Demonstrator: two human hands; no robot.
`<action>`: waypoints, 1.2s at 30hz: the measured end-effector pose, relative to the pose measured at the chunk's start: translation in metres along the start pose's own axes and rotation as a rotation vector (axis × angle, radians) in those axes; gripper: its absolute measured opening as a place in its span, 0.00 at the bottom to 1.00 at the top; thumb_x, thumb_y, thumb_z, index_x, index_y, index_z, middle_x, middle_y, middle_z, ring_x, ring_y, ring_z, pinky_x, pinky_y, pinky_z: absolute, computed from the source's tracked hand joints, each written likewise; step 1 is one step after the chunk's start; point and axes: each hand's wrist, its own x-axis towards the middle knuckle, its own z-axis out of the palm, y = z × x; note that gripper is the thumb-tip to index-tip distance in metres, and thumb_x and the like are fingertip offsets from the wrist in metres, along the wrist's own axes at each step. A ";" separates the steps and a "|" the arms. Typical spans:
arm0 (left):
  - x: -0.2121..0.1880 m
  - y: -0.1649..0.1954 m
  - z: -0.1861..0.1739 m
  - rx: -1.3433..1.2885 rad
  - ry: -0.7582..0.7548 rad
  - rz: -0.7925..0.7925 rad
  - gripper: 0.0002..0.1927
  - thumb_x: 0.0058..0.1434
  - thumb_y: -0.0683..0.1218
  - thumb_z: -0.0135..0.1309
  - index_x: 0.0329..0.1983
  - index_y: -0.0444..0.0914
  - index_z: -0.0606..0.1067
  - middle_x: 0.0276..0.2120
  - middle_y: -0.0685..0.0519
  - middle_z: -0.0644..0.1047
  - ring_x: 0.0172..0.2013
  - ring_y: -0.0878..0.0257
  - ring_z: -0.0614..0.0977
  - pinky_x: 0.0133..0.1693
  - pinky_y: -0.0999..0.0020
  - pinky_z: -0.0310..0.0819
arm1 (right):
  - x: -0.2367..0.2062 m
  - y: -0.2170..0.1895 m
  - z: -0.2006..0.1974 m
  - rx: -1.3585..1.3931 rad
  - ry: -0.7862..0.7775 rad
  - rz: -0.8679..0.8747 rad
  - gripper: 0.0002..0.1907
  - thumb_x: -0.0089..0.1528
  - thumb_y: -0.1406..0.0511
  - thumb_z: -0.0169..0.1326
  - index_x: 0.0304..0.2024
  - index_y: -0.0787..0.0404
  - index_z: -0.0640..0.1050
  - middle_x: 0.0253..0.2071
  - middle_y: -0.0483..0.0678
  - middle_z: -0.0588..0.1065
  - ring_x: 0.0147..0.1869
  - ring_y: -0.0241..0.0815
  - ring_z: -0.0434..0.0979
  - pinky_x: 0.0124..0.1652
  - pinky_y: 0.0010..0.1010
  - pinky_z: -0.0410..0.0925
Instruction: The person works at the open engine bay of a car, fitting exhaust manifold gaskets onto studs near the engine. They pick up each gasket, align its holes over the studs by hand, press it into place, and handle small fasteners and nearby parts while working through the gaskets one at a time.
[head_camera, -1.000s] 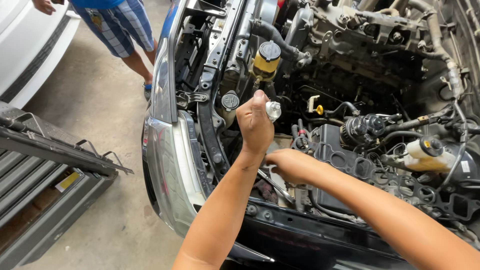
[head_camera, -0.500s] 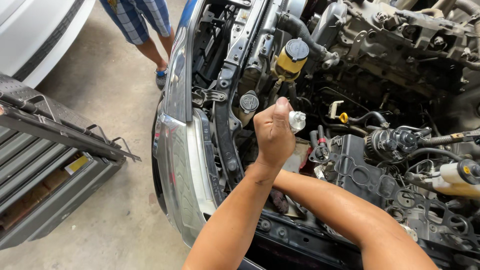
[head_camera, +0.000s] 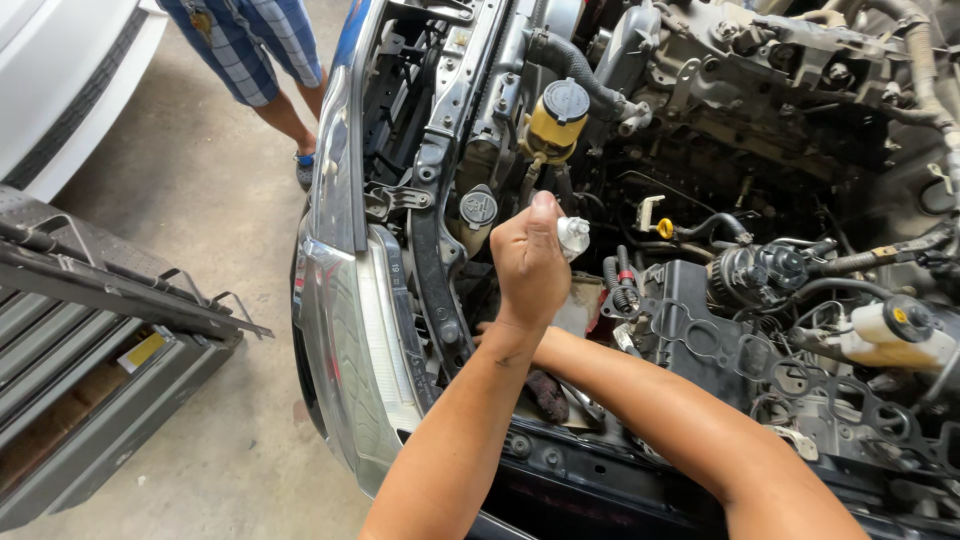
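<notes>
My left hand (head_camera: 528, 262) is raised in a fist over the front of an open engine bay. It is shut on a small white plastic part (head_camera: 574, 236) that sticks out to the right of my thumb. My right forearm (head_camera: 660, 410) reaches in from the lower right and passes under my left wrist. My right hand is hidden behind that wrist, down by the radiator support (head_camera: 432, 190), so its grip cannot be seen. A dark rag (head_camera: 546, 394) lies just below my arms.
A yellow reservoir with a black cap (head_camera: 558, 120) and a black filler cap (head_camera: 478, 207) sit behind my fist. A white reservoir (head_camera: 892, 328) is at the right. A person in plaid shorts (head_camera: 250, 50) stands beyond the headlight (head_camera: 345, 330). A grey metal rack (head_camera: 100, 330) lies at the left.
My left fist stays raised with the white part. My right hand, visible a second ago, has slid out of sight under my left wrist. The view has shifted slightly.
</notes>
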 end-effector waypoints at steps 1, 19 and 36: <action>0.001 0.000 0.000 0.025 0.009 -0.012 0.27 0.76 0.51 0.40 0.21 0.33 0.67 0.17 0.61 0.63 0.22 0.72 0.60 0.24 0.70 0.52 | -0.011 -0.001 -0.010 0.040 -0.004 -0.003 0.13 0.62 0.66 0.52 0.50 0.55 0.80 0.41 0.51 0.81 0.45 0.54 0.80 0.44 0.40 0.71; -0.019 0.011 0.017 0.267 -0.296 0.096 0.28 0.76 0.51 0.42 0.18 0.35 0.68 0.13 0.56 0.66 0.16 0.70 0.65 0.21 0.68 0.58 | -0.252 0.009 -0.148 1.029 0.892 -0.093 0.20 0.63 0.68 0.55 0.58 0.57 0.71 0.44 0.36 0.74 0.45 0.28 0.77 0.48 0.19 0.72; -0.032 0.027 0.018 0.293 -0.349 0.089 0.29 0.75 0.51 0.43 0.15 0.36 0.68 0.11 0.56 0.67 0.13 0.69 0.68 0.19 0.70 0.60 | -0.257 0.012 -0.136 1.040 1.007 -0.025 0.07 0.62 0.68 0.56 0.41 0.59 0.72 0.33 0.39 0.74 0.36 0.28 0.74 0.39 0.21 0.69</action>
